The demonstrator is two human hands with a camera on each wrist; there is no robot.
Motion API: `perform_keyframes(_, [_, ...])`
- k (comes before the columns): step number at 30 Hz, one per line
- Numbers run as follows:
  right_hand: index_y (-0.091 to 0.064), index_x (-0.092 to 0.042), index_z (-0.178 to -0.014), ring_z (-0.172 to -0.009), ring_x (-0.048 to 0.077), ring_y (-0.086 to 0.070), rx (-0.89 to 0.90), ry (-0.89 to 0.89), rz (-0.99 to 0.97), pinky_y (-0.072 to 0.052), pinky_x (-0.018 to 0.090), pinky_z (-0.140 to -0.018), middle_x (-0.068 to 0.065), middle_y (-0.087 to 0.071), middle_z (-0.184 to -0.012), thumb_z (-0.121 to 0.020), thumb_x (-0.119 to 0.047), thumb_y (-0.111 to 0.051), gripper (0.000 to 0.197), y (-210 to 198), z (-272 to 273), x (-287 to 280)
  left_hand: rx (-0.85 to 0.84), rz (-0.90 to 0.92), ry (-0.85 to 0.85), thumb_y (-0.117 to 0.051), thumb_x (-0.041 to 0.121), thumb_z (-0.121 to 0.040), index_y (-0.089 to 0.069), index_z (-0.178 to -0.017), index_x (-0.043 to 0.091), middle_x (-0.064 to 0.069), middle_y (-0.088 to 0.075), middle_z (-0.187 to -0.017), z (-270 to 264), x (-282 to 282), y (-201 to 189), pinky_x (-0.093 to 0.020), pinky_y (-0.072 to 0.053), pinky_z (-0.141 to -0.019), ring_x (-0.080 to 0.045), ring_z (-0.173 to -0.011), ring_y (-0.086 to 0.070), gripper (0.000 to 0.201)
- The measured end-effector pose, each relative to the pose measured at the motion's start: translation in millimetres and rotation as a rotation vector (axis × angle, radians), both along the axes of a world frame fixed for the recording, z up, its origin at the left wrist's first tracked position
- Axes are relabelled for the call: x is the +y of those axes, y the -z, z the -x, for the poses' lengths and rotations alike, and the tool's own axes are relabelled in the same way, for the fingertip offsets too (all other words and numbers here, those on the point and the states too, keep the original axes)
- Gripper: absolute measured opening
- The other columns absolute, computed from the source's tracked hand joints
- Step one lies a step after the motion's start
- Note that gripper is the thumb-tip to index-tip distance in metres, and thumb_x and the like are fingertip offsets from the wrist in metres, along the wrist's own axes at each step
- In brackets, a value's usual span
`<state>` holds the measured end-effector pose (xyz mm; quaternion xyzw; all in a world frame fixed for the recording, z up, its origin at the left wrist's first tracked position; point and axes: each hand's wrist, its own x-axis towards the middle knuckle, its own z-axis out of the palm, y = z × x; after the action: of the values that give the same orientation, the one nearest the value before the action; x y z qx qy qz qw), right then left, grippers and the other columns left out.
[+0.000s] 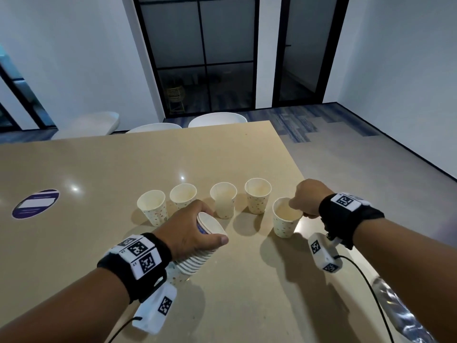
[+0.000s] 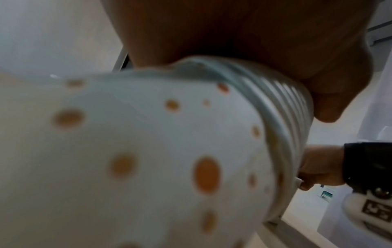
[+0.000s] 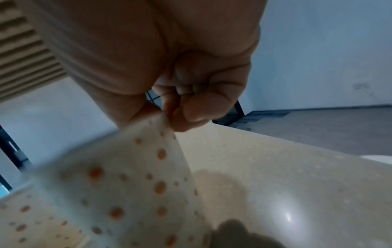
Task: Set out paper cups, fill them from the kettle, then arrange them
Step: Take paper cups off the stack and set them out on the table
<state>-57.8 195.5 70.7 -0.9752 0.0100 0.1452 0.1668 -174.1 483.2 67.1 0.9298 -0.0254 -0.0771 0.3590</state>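
Several dotted paper cups [image 1: 223, 203] stand upright in a row on the tan table [image 1: 99, 169]. My right hand [image 1: 306, 201] pinches the rim of the rightmost cup [image 1: 285, 220], which rests on the table; the right wrist view shows this cup [image 3: 135, 184] under the pinching fingers [image 3: 191, 110]. My left hand [image 1: 195, 231] grips a nested stack of cups [image 1: 195, 261] held on its side above the table, in front of the row. The stack [image 2: 169, 151] fills the left wrist view, with my thumb over its rims. No kettle is in view.
A round purple sticker [image 1: 35, 203] lies on the table at the left. White chairs [image 1: 217, 119] stand behind the far edge. The table's right edge [image 1: 294, 154] runs just beside my right hand. A crinkled clear plastic wrap [image 1: 400, 310] lies at the lower right.
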Motion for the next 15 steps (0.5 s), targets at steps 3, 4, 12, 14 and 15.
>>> perform_keyframes(3, [-0.064, -0.005, -0.079, -0.06, 0.026, -0.066, -0.027, -0.048, 0.061, -0.058, 0.035, -0.061, 0.01, -0.071, -0.072, -0.083, -0.024, -0.058, 0.021, -0.1, -3.6, 1.9, -0.01, -0.004, 0.005, -0.079, 0.062, -0.058, -0.049, -0.107, 0.034, 0.009, -0.066, -0.096, -2.5, -7.3, -3.2, -0.026, -0.051, -0.075, -0.007, -0.089, -0.064, 0.064])
perform_keyframes(4, [-0.062, -0.007, -0.078, -0.062, 0.025, -0.065, -0.04, -0.064, 0.079, -0.056, 0.034, -0.058, 0.009, -0.07, -0.074, -0.082, -0.03, -0.059, 0.023, -2.6, -3.4, 2.5, -0.009, -0.008, 0.007, -0.075, 0.067, -0.053, -0.049, -0.108, 0.035, 0.011, -0.066, -0.096, -2.8, -9.2, -3.7, -0.026, -0.052, -0.076, -0.006, -0.089, -0.064, 0.069])
perform_keyframes(12, [-0.057, -0.018, -0.086, -0.079, 0.023, -0.058, -0.485, -0.179, 0.048, -0.05, 0.035, -0.07, 0.0, -0.059, -0.085, -0.084, -0.05, -0.053, 0.033, -67.6, 60.5, 51.9, -0.026, -0.025, 0.027, -0.075, 0.074, -0.047, -0.048, -0.107, 0.04, 0.014, -0.065, -0.098, 5.7, -7.3, -3.0, -0.037, -0.056, -0.086, -0.006, -0.092, -0.064, 0.074])
perform_keyframes(14, [-0.066, -0.008, -0.08, -0.072, 0.024, -0.063, -0.18, -0.274, -0.183, -0.052, 0.036, -0.065, 0.01, -0.067, -0.078, -0.084, -0.044, -0.06, 0.037, -58.7, 82.0, 80.4, -0.034, 0.003, 0.04, -0.076, 0.072, -0.046, -0.048, -0.109, 0.039, 0.013, -0.065, -0.098, 8.4, -4.7, -6.3, -0.037, -0.056, -0.086, -0.006, -0.091, -0.065, 0.076])
perform_keyframes(15, [-0.069, -0.005, -0.079, -0.067, 0.022, -0.063, 0.007, -0.277, -0.335, -0.052, 0.035, -0.06, 0.014, -0.069, -0.077, -0.083, -0.039, -0.066, 0.035, -50.0, 92.2, 93.1, -0.036, 0.019, 0.047, -0.077, 0.071, -0.046, -0.048, -0.111, 0.038, 0.012, -0.066, -0.098, 10.6, -2.6, -8.8, -0.037, -0.056, -0.086, -0.007, -0.091, -0.065, 0.078])
